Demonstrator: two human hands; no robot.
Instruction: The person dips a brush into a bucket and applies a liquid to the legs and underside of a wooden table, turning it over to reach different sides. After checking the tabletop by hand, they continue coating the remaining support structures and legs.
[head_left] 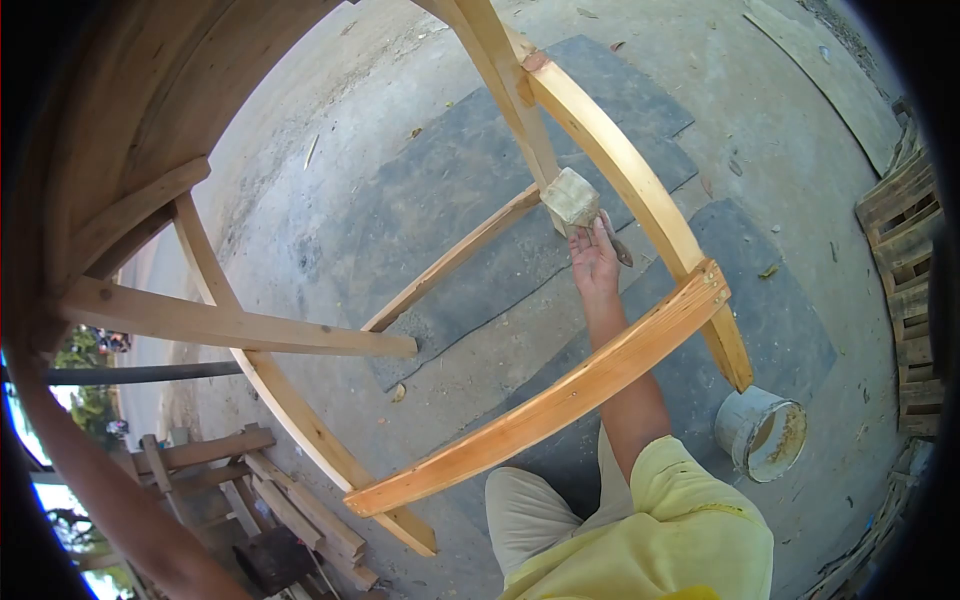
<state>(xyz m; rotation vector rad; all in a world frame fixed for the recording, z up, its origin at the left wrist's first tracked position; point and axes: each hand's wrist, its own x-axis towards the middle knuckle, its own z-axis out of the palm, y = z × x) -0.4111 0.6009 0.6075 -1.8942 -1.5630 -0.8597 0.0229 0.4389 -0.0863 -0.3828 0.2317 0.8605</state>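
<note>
pale block (571, 197), gripped in right hand (596, 262), by post (530, 130); contact unclear.
dark item (621, 247) at fingers: indistinct. left hand (32, 362): lost in edge shadow, grip cannot be told.

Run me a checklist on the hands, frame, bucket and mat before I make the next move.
1. Right hand at the pale block: ok.
2. Grip on it firm: cannot tell; the hold is too small to judge.
3. Left hand placed: cannot tell; only the left arm shows clearly.
4. Frame corner above the bucket joined: ok, no gap seen.
5. Bucket apart from the frame: cannot tell; they overlap in view.
6. Mat free of leaves: not ok, one leaf there.
</note>
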